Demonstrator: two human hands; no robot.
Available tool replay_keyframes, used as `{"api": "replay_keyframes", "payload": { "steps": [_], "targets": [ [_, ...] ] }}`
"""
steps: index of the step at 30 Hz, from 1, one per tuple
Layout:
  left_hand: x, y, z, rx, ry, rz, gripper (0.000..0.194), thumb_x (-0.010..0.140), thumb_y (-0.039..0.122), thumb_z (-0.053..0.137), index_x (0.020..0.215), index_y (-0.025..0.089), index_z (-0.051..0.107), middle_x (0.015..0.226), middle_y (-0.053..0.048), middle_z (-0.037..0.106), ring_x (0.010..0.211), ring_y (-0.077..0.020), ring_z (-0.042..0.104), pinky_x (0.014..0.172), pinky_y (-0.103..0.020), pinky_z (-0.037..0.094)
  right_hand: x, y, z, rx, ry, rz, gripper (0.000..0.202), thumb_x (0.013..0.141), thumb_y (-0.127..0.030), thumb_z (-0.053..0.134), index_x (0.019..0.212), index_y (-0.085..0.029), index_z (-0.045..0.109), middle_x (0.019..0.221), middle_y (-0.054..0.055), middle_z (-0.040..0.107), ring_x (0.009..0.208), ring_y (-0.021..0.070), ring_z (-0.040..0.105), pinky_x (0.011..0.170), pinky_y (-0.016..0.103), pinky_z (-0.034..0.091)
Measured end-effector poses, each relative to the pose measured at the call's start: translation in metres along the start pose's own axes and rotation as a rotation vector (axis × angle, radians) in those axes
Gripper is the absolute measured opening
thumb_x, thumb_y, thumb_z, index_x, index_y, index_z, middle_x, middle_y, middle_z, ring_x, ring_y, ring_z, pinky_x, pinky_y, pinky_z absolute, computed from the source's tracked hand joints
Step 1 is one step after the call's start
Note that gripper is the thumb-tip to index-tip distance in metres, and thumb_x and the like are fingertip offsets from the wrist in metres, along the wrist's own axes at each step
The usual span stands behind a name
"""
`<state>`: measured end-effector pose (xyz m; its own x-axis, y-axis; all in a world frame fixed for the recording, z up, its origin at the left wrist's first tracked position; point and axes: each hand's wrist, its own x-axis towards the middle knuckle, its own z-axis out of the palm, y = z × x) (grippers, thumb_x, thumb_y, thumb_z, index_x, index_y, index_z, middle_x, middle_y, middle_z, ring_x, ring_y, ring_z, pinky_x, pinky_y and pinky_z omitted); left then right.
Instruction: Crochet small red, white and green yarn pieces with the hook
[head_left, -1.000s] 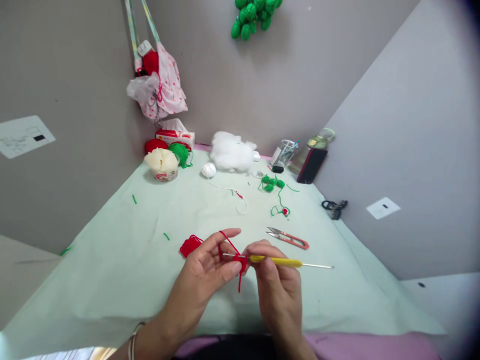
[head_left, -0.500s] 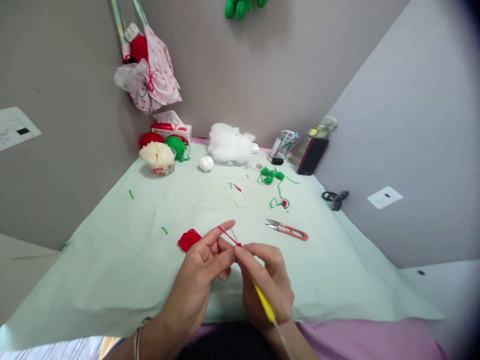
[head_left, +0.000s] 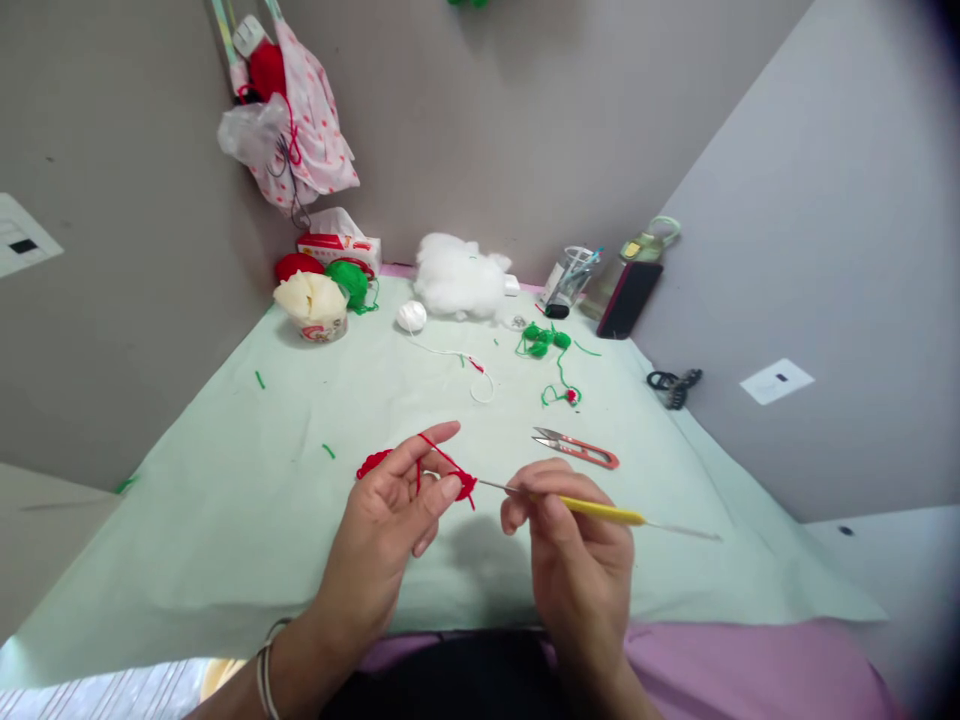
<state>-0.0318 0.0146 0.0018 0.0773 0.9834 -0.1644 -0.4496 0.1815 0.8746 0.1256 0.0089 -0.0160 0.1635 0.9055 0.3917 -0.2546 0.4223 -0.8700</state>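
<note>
"Over the desk, what do you see, biggest first?"

"A spotted pink bag hangs on the wall above the far left corner. At the middle of the far edge sits a heap of white stuffing, and near the far right corner stands a green-topped bottle."

"And your grip?"

"Both hands are over the middle of the near edge. My left hand is closed at thumb and fingertips, index finger raised. My right hand is wrapped around a yellow-handled hook."

"What comes next in size?"

"Orange snips, blades apart, just beyond my right hand. Behind my left lies a red yarn bundle, partly hidden; farther back, a white yarn ball."

"The smallest?"

"The red crochet piece, pinched in my left hand above the desk, a red strand running from it over my index finger. The hook's tip is at its right side; I can't tell whether it is through a loop. Tinier yet, a green scrap lies toward the left edge."
</note>
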Motion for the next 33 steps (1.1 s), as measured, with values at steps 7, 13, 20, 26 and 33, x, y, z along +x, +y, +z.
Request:
{"api": "replay_keyframes", "payload": {
  "steps": [7, 13, 20, 26, 33],
  "targets": [
    [0.001, -0.009, 0.000, 0.038, -0.141, -0.042, 0.034, 0.088, 0.036, 0.085, 0.121, 0.029, 0.082, 0.078, 0.002, 0.063, 0.056, -0.0049, 0.042, 0.051, -0.017, 0.035, 0.000, 0.004, -0.001, -0.068, -0.096, -0.002, 0.019, 0.104, -0.022, 0.064, 0.106, -0.029, 0.081, 0.102, 0.003, 0.076, 0.081, 0.0137, 0.068, 0.069, 0.027, 0.056],
    [0.003, 0.002, 0.006, -0.087, -0.167, -0.164, 0.049, 0.081, 0.032, 0.090, 0.129, 0.028, 0.077, 0.083, 0.004, 0.064, 0.044, 0.0008, 0.031, 0.041, -0.017, 0.026, -0.002, 0.003, -0.001, -0.055, -0.128, -0.019, 0.017, 0.102, -0.025, 0.067, 0.105, -0.029, 0.082, 0.100, 0.004, 0.073, 0.084, 0.0144, 0.069, 0.069, 0.026, 0.059],
    [0.006, 0.010, -0.001, -0.194, -0.294, -0.353, 0.056, 0.081, 0.024, 0.088, 0.136, 0.022, 0.073, 0.075, 0.005, 0.054, 0.046, 0.0011, 0.021, 0.041, -0.015, 0.020, 0.011, -0.005, -0.005, 0.227, -0.034, 0.211, 0.015, 0.097, -0.036, 0.074, 0.092, -0.025, 0.081, 0.082, 0.001, 0.071, 0.061, 0.0098, 0.065, 0.057, 0.022, 0.053],
    [0.004, 0.003, 0.002, -0.118, -0.275, -0.245, 0.041, 0.081, 0.025, 0.086, 0.122, 0.023, 0.081, 0.079, 0.003, 0.055, 0.051, -0.0028, 0.028, 0.044, -0.018, 0.024, 0.011, -0.003, -0.008, 0.272, -0.057, 0.323, 0.016, 0.096, -0.038, 0.075, 0.088, -0.025, 0.079, 0.078, 0.000, 0.072, 0.059, 0.0094, 0.061, 0.055, 0.021, 0.050],
    [0.001, -0.013, 0.006, 0.106, -0.100, -0.051, 0.045, 0.088, 0.032, 0.083, 0.132, 0.028, 0.075, 0.068, 0.006, 0.050, 0.055, -0.0067, 0.036, 0.051, -0.020, 0.032, -0.002, 0.004, -0.003, -0.188, -0.067, -0.010, 0.021, 0.103, -0.023, 0.064, 0.106, -0.033, 0.082, 0.099, 0.003, 0.081, 0.084, 0.0172, 0.071, 0.070, 0.030, 0.059]
  ]
}}
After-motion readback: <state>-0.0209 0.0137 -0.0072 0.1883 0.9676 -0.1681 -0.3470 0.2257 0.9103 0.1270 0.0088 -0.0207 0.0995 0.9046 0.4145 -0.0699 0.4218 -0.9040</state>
